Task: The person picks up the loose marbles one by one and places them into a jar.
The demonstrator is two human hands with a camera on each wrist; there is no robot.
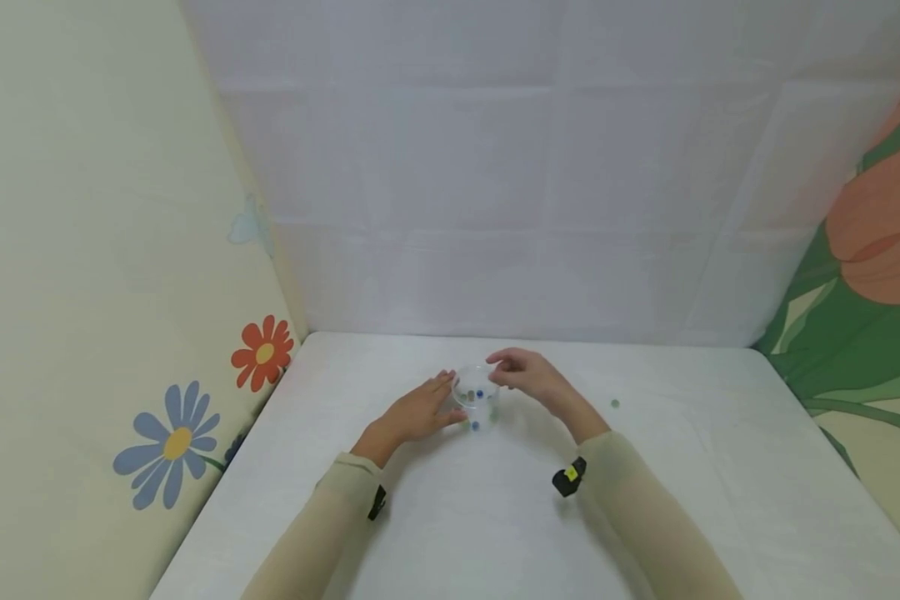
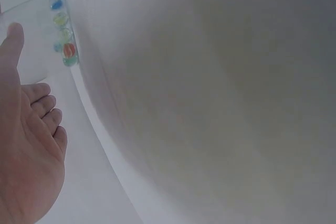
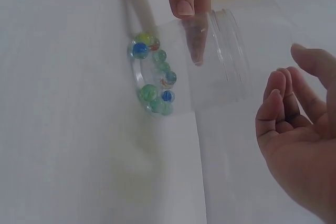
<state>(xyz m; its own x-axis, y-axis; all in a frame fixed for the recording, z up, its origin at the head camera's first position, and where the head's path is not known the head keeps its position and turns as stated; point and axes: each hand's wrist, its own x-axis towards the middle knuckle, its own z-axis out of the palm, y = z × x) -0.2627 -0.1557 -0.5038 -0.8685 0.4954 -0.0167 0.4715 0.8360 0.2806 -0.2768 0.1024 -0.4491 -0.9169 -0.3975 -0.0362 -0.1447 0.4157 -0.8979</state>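
Note:
A clear screw-neck jar point(image 1: 484, 409) stands upright at the middle of the white table, with several glass marbles point(image 3: 149, 92) lying on its bottom, in green, blue, yellow and red-streaked colours. My left hand point(image 1: 417, 408) holds the jar from the left, its thumb on the near side and fingers round the far side. In the right wrist view, one left finger shows through the clear wall. Just above the jar's right rim hovers my right hand point(image 1: 536, 379), fingers loosely bent and thumb apart. Nothing shows between its fingertips in the right wrist view.
A single green marble point(image 1: 615, 403) lies on the white table point(image 1: 487, 517) to the right of the right forearm. Behind the table hangs a white cloth point(image 1: 450, 183). Flower-printed panels point(image 1: 262, 354) stand at the left and right sides.

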